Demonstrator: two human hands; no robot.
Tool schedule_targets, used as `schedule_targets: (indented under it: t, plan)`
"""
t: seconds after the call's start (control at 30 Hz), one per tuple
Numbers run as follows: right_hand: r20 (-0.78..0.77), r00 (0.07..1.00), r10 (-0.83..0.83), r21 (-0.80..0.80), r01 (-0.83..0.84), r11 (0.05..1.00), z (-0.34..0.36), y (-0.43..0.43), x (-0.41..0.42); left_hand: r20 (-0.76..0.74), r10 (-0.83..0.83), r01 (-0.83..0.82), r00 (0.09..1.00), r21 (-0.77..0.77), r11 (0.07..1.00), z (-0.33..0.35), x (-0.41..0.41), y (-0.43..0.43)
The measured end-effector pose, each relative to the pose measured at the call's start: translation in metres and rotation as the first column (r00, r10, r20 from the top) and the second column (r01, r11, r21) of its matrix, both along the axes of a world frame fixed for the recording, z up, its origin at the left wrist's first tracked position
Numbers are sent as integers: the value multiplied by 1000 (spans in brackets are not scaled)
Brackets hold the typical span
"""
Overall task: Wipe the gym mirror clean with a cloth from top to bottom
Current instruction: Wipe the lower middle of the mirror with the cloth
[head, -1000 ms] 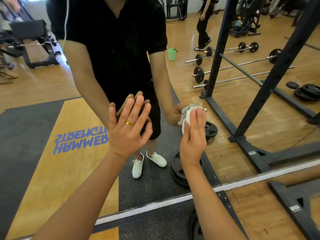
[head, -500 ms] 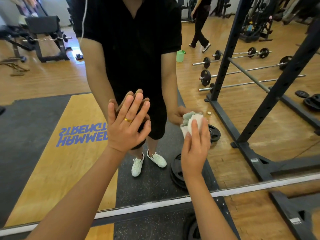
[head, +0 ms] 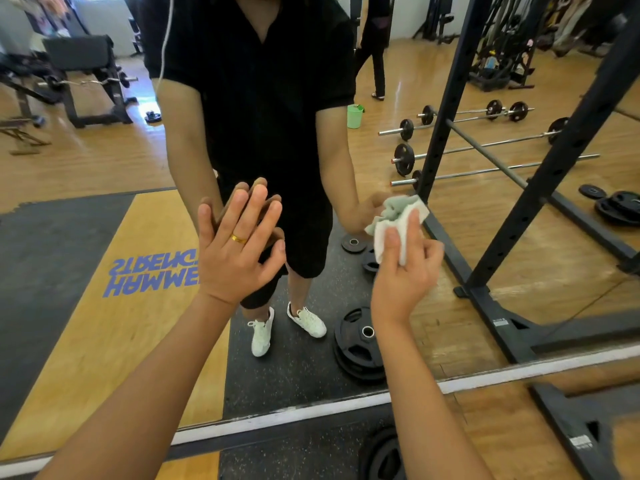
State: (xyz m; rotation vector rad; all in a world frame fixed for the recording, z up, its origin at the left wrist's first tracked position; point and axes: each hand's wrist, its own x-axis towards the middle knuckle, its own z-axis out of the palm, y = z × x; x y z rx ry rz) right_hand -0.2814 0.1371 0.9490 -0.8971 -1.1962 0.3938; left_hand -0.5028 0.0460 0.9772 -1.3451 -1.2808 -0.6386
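The gym mirror (head: 104, 150) fills most of the head view, its white bottom strip running across low down. My left hand (head: 239, 247), with a gold ring, lies flat against the glass, fingers straight and spread. My right hand (head: 403, 271) grips a crumpled white and pale green cloth (head: 394, 220) and presses it to the mirror at about the same height, to the right of the left hand. My reflection in a black shirt stands behind both hands.
A black squat rack base (head: 568, 431) stands on the wooden floor at the lower right, close to the mirror. Weight plates (head: 381, 455) lie on the rubber mat just below my right arm. Barbells, a bench and a green bucket appear only as reflections.
My right hand with the cloth has slid to the right and slightly down on the glass, its fingers curling more around the cloth. My left hand has stayed flat on the mirror. The view has tilted up a little.
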Motion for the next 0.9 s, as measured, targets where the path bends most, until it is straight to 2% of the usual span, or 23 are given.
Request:
schedule_targets:
  t: [0.1, 0.23, 0.3, 0.4, 0.47, 0.67, 0.83, 0.9]
  plan:
    - [-6, 999, 54, -26, -54, 998, -5, -15, -25, 4, -1, 1, 1000, -2, 1000, -1, 0, -1]
    - [279, 960, 4, 156, -49, 987, -17, -14, -16, 4, -7, 7, 1000, 14, 1000, 0, 0, 0]
    - [305, 952, -31, 180, -26, 983, -13, -7, -4, 9, -16, 16, 1000, 13, 1000, 1, 1, 1]
    - [186, 982, 39, 5, -40, 999, -6, -19, -14, 11, -20, 20, 1000, 10, 1000, 0, 1, 0]
    - [135, 989, 56, -55, -49, 997, -5, -28, -26, 13, -30, 30, 999, -5, 1000, 2, 1, -1]
    - [131, 991, 3, -44, 3, 999, 0, -22, -22, 23, -54, 55, 998, -23, 998, 4, 1, -3]
    - [-152, 988, -37, -132, 16, 991, 8, -36, -53, 31, -48, 49, 998, -16, 999, 3, 1, -2]
    - [-169, 986, -9, -108, -10, 994, 4, -43, -66, 32, -49, 49, 998, -13, 999, 2, 1, -2]
